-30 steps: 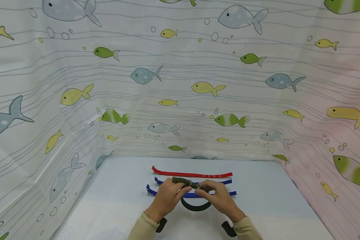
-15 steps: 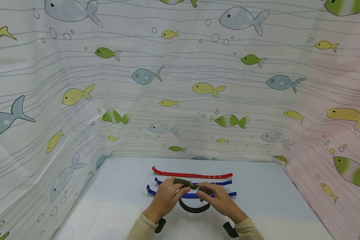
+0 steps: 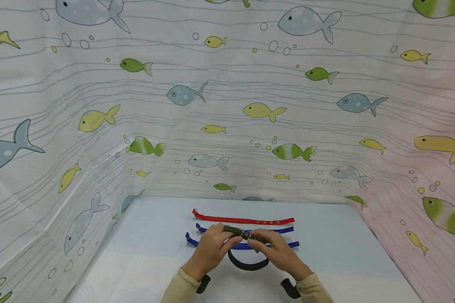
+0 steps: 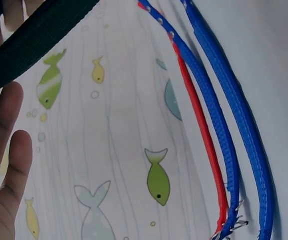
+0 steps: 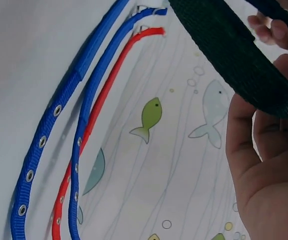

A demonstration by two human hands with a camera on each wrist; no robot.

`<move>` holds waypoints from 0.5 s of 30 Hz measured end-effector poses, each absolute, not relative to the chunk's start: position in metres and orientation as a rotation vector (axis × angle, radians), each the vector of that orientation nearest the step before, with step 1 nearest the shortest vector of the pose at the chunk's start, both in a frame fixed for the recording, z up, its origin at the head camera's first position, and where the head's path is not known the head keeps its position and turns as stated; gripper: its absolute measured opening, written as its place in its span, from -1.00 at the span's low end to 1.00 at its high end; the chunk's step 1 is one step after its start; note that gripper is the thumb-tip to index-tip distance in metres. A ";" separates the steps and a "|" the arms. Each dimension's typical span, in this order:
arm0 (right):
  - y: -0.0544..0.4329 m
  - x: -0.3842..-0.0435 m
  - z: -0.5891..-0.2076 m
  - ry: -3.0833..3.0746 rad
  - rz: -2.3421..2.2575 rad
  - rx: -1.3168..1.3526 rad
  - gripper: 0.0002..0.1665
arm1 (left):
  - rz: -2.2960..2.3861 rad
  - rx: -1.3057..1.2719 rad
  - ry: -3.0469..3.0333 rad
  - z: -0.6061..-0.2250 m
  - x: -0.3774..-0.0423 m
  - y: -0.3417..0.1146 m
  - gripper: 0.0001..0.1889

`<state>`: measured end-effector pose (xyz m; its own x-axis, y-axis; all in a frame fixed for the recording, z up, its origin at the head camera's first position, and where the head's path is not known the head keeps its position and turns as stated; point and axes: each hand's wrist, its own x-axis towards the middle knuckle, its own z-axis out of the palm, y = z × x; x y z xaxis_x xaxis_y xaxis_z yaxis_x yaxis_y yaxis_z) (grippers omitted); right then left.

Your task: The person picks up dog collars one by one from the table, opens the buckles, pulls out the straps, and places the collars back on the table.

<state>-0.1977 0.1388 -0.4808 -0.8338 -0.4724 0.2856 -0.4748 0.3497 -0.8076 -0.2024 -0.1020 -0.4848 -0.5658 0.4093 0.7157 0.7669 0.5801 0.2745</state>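
A dark green webbing collar (image 3: 248, 266) is bent into a loop that hangs below both hands, its metal buckle (image 3: 246, 236) between the fingertips. My left hand (image 3: 209, 249) pinches the collar on the buckle's left side, thumb in front. On the other side, the thumb and fingers of my right hand (image 3: 277, 251) grip the strap close by the buckle. The wrist views show the green band (image 4: 39, 45) large and near, curving out from the fingers; the right palm (image 5: 278, 185) is turned toward its camera. How far the strap runs through the buckle is hidden by the fingers.
Behind the hands, a red collar (image 3: 231, 219) lies farthest back on the white table (image 3: 326, 235). Two blue collars with metal eyelets lie nearer, the back one (image 3: 287, 229) and the front one (image 3: 293, 244). Fish-printed sheeting (image 3: 235, 147) walls the table's back and sides.
The right fingers shift slightly at the buckle, and the hanging loop sways a little left, then back right. Both hands stay in nearly the same place; the collars on the table lie still.
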 end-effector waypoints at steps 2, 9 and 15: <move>0.141 -0.199 -0.482 -2.609 1.561 0.919 -0.77 | -0.778 -0.938 -2.210 -0.484 -0.203 -0.103 -0.73; 0.139 -0.198 -0.483 -2.579 1.548 0.924 -0.72 | -0.785 -0.955 -2.194 -0.483 -0.205 -0.106 -0.75; 0.132 -0.197 -0.479 -2.484 1.526 0.854 -0.81 | -0.770 -0.974 -2.195 -0.484 -0.204 -0.103 -0.73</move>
<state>-0.1972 0.1320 -0.4791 -0.8369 -0.4069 0.3661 -0.5105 0.3391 -0.7902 -0.2045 -0.1030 -0.4842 -0.5433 0.4328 0.7193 0.7873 0.5601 0.2577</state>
